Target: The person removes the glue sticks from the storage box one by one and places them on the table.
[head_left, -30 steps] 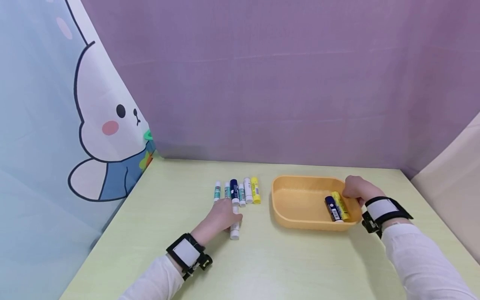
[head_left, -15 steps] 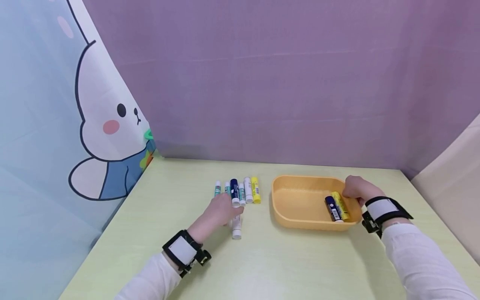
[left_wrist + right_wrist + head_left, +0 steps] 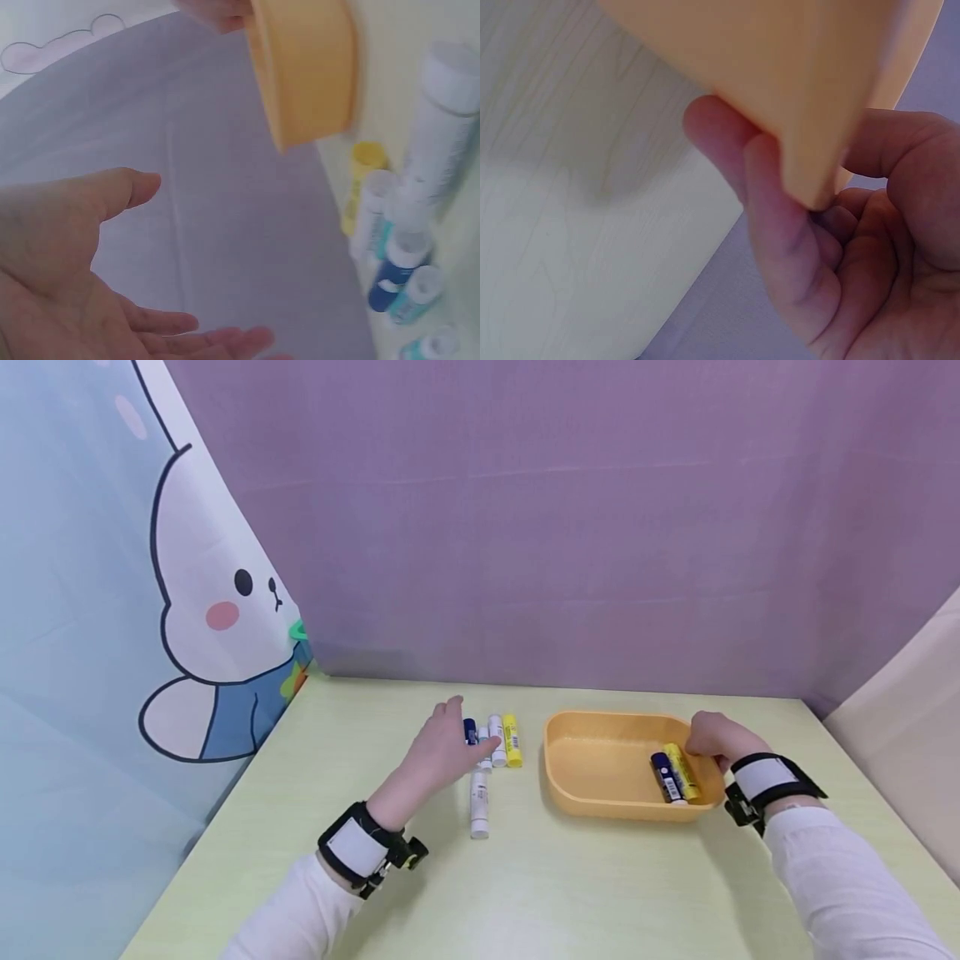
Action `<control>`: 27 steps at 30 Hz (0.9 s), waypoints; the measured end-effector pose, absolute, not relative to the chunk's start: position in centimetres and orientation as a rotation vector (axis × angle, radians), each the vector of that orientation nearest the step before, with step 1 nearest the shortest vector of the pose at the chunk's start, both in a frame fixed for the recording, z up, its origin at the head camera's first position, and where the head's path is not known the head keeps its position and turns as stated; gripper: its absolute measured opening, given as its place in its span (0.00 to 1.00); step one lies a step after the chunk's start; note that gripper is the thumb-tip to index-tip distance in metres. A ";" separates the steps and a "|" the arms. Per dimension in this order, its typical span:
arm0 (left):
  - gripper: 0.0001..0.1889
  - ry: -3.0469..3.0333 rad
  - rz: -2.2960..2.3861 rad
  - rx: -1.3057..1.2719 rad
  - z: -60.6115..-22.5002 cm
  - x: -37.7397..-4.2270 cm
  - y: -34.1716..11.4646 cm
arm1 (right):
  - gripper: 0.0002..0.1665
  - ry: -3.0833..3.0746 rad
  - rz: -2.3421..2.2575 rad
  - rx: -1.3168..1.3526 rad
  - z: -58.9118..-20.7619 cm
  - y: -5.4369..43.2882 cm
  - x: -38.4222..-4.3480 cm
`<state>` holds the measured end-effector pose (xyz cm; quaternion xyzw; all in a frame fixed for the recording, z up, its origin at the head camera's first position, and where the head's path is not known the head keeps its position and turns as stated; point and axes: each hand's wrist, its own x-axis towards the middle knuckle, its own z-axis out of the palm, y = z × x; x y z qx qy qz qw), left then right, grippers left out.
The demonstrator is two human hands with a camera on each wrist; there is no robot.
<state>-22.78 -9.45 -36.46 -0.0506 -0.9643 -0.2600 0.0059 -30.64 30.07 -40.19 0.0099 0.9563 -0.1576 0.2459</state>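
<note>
My left hand (image 3: 435,752) is spread and holds nothing, above the left end of a row of glue sticks. In that row I see a yellow glue stick (image 3: 512,743), a white one (image 3: 496,727) and a dark blue one (image 3: 470,731). Small teal-and-white sticks (image 3: 416,295) show in the left wrist view; in the head view the hand covers some of them. Nearer me lies a larger white glue stick (image 3: 479,810). My right hand (image 3: 722,737) grips the right rim of a yellow-orange plastic tray (image 3: 592,764), fingers curled under it and thumb on the other side.
Inside the tray, at its right end, lie a dark blue glue stick (image 3: 667,777) and a yellow one (image 3: 682,772). The pale table (image 3: 600,893) meets a purple curtain (image 3: 562,527) at the back. A cloth with a cartoon rabbit (image 3: 217,560) hangs on the left.
The left hand has let go of the larger white glue stick, which now lies in front of the row, and has opened and moved up and away. The right hand and tray stay put.
</note>
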 end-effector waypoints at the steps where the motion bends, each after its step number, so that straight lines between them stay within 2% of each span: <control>1: 0.49 -3.004 -0.821 -0.172 -36.0 -22.8 -9.3 | 0.09 2.611 -0.426 0.023 -40.2 30.1 -30.6; 7: 0.55 -2.965 -0.789 -0.243 -33.6 -22.7 -7.9 | 0.09 2.619 -0.403 0.009 -40.1 30.1 -30.6; 16: 0.60 -2.907 -0.723 -0.382 -30.9 -22.4 -3.7 | 0.09 2.601 -0.423 0.030 -40.1 30.1 -30.7; 27: 0.58 -2.953 -0.545 -0.541 -31.8 -22.8 2.8 | 0.09 2.608 -0.403 0.025 -40.1 30.5 -31.1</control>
